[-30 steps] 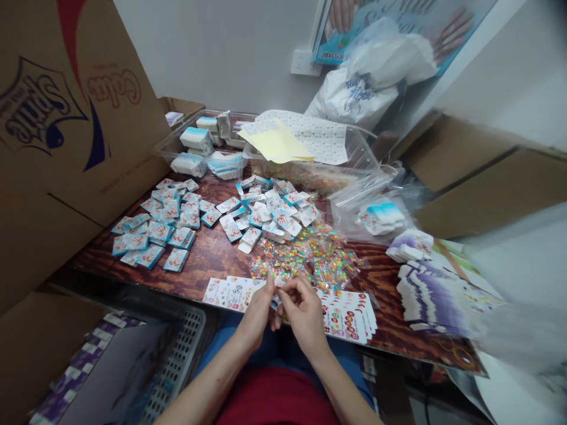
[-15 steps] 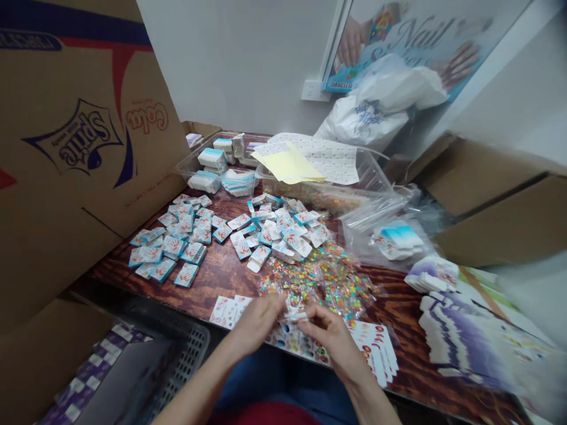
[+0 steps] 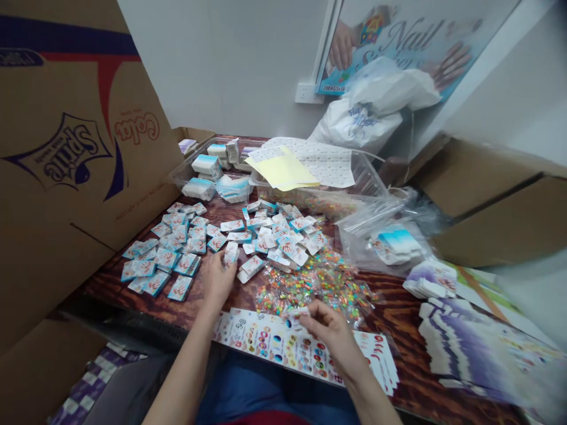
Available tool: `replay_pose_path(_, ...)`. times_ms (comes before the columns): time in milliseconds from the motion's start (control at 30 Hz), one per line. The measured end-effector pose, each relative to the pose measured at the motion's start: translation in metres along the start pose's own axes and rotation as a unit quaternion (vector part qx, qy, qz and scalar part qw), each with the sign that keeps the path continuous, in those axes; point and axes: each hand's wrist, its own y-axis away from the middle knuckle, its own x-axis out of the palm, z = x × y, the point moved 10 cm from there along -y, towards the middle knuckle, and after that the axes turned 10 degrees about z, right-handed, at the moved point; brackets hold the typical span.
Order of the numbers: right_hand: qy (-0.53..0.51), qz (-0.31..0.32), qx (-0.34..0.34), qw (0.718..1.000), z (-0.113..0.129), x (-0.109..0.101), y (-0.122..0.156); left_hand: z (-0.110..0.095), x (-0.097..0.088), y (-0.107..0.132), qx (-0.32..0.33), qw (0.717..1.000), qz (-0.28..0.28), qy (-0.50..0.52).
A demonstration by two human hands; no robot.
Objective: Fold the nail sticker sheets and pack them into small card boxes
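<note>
Well, big brown cardboard boxes (image 3: 84, 153) with a Sprite logo stand around this small work spot, and a white wall (image 3: 221, 59) rises behind them with a nail poster (image 3: 398, 41) and a white plastic bag (image 3: 372, 106) near it. In the middle is a dark wood table (image 3: 390, 313). At the back of it sits a clear plastic tub (image 3: 177, 171) of stacked blue-and-white cards, and a sheet of yellow paper (image 3: 281, 168) lies just beside it. On the right are stacks of purple-and-white cards (image 3: 478, 348). Heaps of little blue-and-white cards (image 3: 163, 257) with red hand prints cover the table's middle, next to small clear bags of colorful nail bits (image 3: 314, 286). A long sticker strip (image 3: 283, 348) lies at the front, close to the person's lap. Just now, the left hand (image 3: 217, 280) has moved away from the right hand and gone out to the cards. Its fingers (image 3: 225, 265) are curled up by one blue-and-white card (image 3: 231, 254), but I cannot tell if they are gripping it. The right hand (image 3: 330, 333) is low over the sticker strip, with its thumb and pointer finger closed in a pinch on a small white card (image 3: 295, 316).
</note>
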Motion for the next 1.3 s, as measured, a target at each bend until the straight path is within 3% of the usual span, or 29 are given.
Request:
replay_pose_path(100,-0.022,-0.023,-0.017,0.999,0.012,-0.017,-0.004,0.001,0.0,0.016,-0.015,0.987,0.075,0.144)
replay_pose_path(167,-0.043,-0.023,-0.033,0.998,0.023,-0.019,-0.01,-0.001,0.026,0.035,-0.067,0.934,0.177,0.305)
replay_pose_path(267,-0.062,-0.016,-0.055,0.996,0.043,-0.011,-0.023,-0.022,0.077,0.074,-0.128,0.818,0.332,0.452)
replay_pose_path(367,-0.06,-0.042,-0.091,0.993,0.062,-0.006,-0.033,-0.036,0.102,0.098,-0.128,0.781,0.387,0.474)
replay_pose_path(467,-0.025,-0.056,-0.111,0.992,0.073,-0.006,-0.038,-0.034,0.108,0.103,-0.12,0.797,0.386,0.448)
replay_pose_path(567,0.051,-0.016,-0.091,0.994,0.073,-0.004,-0.042,-0.033,0.102,0.098,-0.087,0.848,0.367,0.372)
replay_pose_path(633,0.09,0.012,-0.07,0.993,0.072,-0.006,-0.043,-0.039,0.1,0.094,-0.053,0.875,0.36,0.318)
replay_pose_path(733,0.135,0.051,-0.046,0.988,0.071,-0.008,-0.046,-0.054,0.103,0.093,-0.001,0.892,0.362,0.27)
replay_pose_path(867,0.234,0.072,-0.074,0.967,0.077,-0.002,-0.051,-0.067,0.103,0.09,0.064,0.92,0.347,0.169)
replay_pose_path(1000,0.258,0.094,-0.072,0.959,0.076,0.002,-0.05,-0.079,0.094,0.087,0.133,0.926,0.34,0.093)
replay_pose_path(1167,0.196,0.143,-0.058,0.968,0.076,0.0,-0.046,-0.077,0.09,0.083,0.109,0.921,0.358,0.11)
replay_pose_path(1300,0.19,0.102,-0.087,0.973,0.077,-0.003,-0.048,-0.073,0.093,0.083,0.092,0.917,0.365,0.13)
